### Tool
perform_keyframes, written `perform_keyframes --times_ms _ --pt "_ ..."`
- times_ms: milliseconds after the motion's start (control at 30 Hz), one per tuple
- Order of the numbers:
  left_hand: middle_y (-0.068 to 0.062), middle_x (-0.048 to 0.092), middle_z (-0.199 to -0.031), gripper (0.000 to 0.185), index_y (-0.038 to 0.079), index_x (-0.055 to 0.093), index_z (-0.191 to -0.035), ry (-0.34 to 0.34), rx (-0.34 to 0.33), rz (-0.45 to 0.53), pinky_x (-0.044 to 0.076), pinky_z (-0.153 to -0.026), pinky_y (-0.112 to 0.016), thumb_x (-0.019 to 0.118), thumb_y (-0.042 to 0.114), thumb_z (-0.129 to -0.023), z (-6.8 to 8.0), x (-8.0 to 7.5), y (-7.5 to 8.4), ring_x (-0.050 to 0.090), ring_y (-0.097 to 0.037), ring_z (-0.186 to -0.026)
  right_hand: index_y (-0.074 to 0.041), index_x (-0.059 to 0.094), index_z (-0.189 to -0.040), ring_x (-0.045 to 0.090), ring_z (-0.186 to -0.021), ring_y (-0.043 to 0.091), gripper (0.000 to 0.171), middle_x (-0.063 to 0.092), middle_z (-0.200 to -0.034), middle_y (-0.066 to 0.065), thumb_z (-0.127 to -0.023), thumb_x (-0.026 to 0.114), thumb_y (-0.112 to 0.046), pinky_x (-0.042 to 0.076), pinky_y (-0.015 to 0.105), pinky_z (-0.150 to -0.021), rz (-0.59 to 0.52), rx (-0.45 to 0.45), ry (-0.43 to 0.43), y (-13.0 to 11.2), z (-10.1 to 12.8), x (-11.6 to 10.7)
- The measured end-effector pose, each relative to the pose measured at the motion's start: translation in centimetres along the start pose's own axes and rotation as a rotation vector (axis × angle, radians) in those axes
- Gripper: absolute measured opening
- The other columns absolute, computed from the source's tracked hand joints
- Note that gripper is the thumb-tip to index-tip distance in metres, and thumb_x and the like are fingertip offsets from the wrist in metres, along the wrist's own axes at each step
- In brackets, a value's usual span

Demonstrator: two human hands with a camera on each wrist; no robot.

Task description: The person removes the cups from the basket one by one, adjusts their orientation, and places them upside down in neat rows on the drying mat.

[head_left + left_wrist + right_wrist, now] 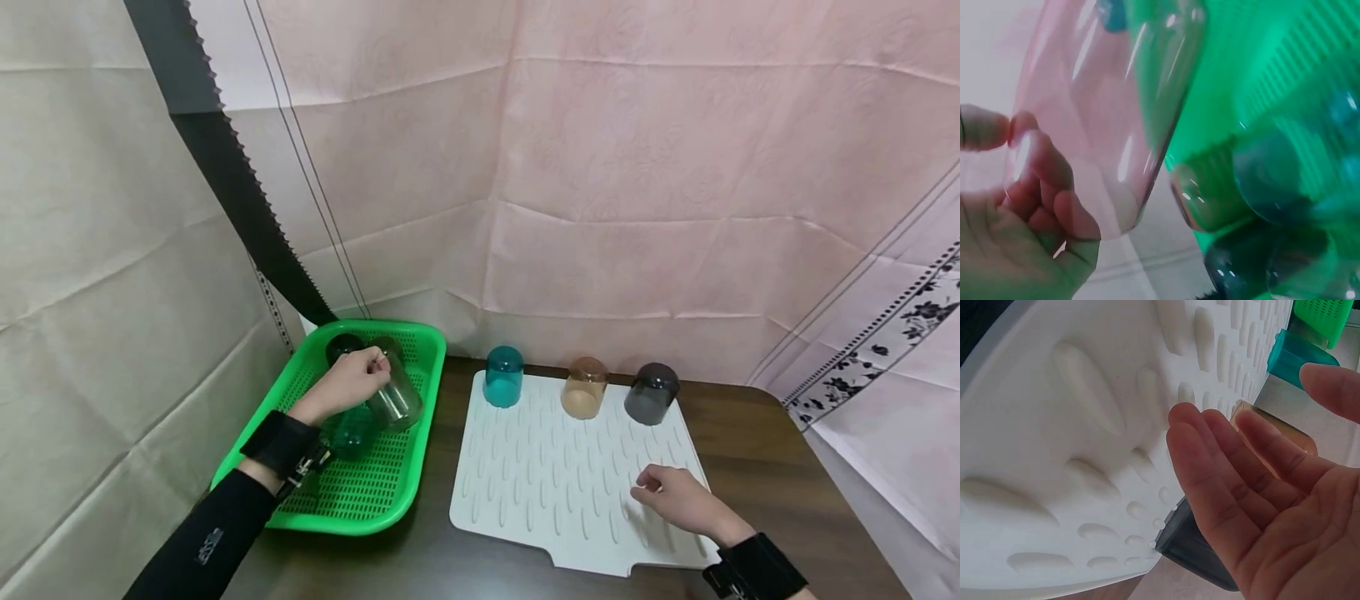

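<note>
The clear glass (395,396) lies tilted in the green perforated basket (420,350) at the left of the table, its mouth toward the far side. The left hand (352,379) grips it at the rim: the left wrist view shows the fingers (1041,169) curled inside the mouth and the thumb pressed against the outside of the wall, so the hand is clamped on the glass. Whether the glass is raised off the basket floor or resting on it cannot be told.

Other tumblers lie in the basket close around it: a dark one (343,346) at the far end just behind the hand, a green one (351,433) just near of the hand beside the wrist, and a brownish one (1210,187) seen in the left wrist view next to the held glass.

To the right of the basket, the white ribbed drying mat (540,492) lies flat on the dark wooden table (757,442). Three tumblers stand upside down in a row along its far edge: a teal one (503,377) at the left, an amber one (584,387) in the middle, a grey one (651,393) at the right, each apart from its neighbour.

The right hand (678,500) rests on the near right part of the mat, fingers relaxed and slightly spread, holding nothing. It is well apart from the three upturned tumblers.
</note>
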State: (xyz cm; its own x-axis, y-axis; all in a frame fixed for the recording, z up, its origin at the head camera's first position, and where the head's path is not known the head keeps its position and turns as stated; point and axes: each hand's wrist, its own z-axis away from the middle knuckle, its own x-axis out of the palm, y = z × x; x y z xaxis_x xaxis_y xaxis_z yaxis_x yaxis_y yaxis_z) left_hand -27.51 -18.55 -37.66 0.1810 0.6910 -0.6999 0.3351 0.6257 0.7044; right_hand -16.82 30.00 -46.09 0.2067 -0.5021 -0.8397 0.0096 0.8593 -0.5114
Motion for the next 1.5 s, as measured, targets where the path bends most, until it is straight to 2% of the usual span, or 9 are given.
perform_keyframes --times_ms 100,233,367,467,700,1000,1167,1367,1500 --pt "-0.010 0.055 -0.088 0.011 0.001 0.054 -0.100 0.000 -0.018 0.095 0.042 -0.065 -0.033 0.047 0.009 -0.095 0.5 0.3 1.1 0.050 -0.022 -0.076 -0.007 0.065 -0.091 0.055 -0.076 0.015 0.017 0.061 -0.082 0.001 -0.088 0.066 -0.024 0.045 0.033 -0.063 -0.001 0.002 0.002 0.1 0.1 0.1" --pt "-0.013 0.056 -0.095 0.010 0.000 0.048 -0.103 -0.061 -0.053 0.262 0.049 -0.076 -0.036 0.046 0.008 -0.097 1.1 1.2 2.8 0.057 -0.024 -0.088 -0.006 0.065 -0.094 0.058 -0.078 0.015 0.019 0.061 -0.083 0.001 -0.087 0.067 -0.024 0.047 0.032 -0.062 -0.029 -0.014 0.011 -0.1 -0.1 0.4" --pt "-0.015 0.055 -0.100 0.008 -0.001 0.044 -0.102 -0.124 -0.073 0.417 0.048 -0.086 -0.041 0.045 0.005 -0.099 1.5 2.9 4.6 0.059 -0.025 -0.097 -0.002 0.063 -0.102 0.061 -0.083 0.018 0.027 0.063 -0.091 0.005 -0.084 0.071 -0.021 0.050 0.032 -0.064 -0.083 -0.038 0.054 -0.8 -0.2 0.5" --pt "-0.016 0.056 -0.098 0.008 -0.003 0.044 -0.102 -0.163 -0.085 0.495 0.047 -0.087 -0.042 0.046 0.004 -0.098 1.7 4.4 5.7 0.060 -0.025 -0.094 0.001 0.059 -0.109 0.061 -0.091 0.023 0.037 0.062 -0.102 0.011 -0.082 0.074 -0.020 0.051 0.033 -0.069 -0.147 -0.069 0.091 -1.8 -0.2 0.5" --pt "-0.015 0.056 -0.100 0.012 -0.001 0.044 -0.103 -0.224 -0.149 0.581 0.046 -0.088 -0.041 0.052 0.003 -0.095 2.1 7.4 8.4 0.058 -0.023 -0.089 -0.007 0.049 -0.126 0.058 -0.105 0.027 0.059 0.053 -0.121 0.012 -0.079 0.078 -0.028 0.050 0.035 -0.080 -0.353 -0.148 0.088 -5.6 -0.6 0.8" --pt "-0.012 0.053 -0.096 0.006 0.002 0.042 -0.097 -0.199 -0.144 0.716 0.045 -0.085 -0.036 0.048 0.001 -0.096 2.1 10.3 10.9 0.057 -0.022 -0.086 -0.007 0.035 -0.138 0.054 -0.112 0.030 0.072 0.045 -0.132 0.016 -0.082 0.075 -0.025 0.048 0.039 -0.089 -0.548 -0.360 0.053 -11.1 -0.6 0.7" --pt "-0.012 0.057 -0.096 0.006 0.002 0.042 -0.099 -0.200 -0.147 0.743 0.046 -0.087 -0.038 0.047 0.004 -0.097 2.3 11.4 11.4 0.057 -0.022 -0.086 -0.005 0.031 -0.140 0.051 -0.113 0.033 0.069 0.041 -0.132 0.019 -0.086 0.072 -0.022 0.048 0.032 -0.088 -0.614 -0.409 0.039 -11.8 -1.1 1.1" --pt "-0.012 0.059 -0.098 0.006 0.003 0.043 -0.099 -0.209 -0.154 0.779 0.046 -0.089 -0.038 0.048 0.006 -0.098 2.1 11.8 11.5 0.059 -0.022 -0.088 -0.005 0.031 -0.139 0.047 -0.116 0.034 0.065 0.041 -0.134 0.018 -0.088 0.069 -0.017 0.048 0.028 -0.088 -0.695 -0.387 0.029 -12.2 -1.2 1.4" --pt "-0.011 0.062 -0.095 0.007 0.001 0.046 -0.100 -0.218 -0.130 0.734 0.047 -0.088 -0.038 0.050 0.006 -0.097 1.6 11.5 11.2 0.061 -0.022 -0.089 -0.002 0.031 -0.139 0.047 -0.115 0.033 0.064 0.041 -0.134 0.018 -0.088 0.069 -0.013 0.047 0.027 -0.088 -0.707 -0.389 0.044 -12.3 -1.4 1.2"
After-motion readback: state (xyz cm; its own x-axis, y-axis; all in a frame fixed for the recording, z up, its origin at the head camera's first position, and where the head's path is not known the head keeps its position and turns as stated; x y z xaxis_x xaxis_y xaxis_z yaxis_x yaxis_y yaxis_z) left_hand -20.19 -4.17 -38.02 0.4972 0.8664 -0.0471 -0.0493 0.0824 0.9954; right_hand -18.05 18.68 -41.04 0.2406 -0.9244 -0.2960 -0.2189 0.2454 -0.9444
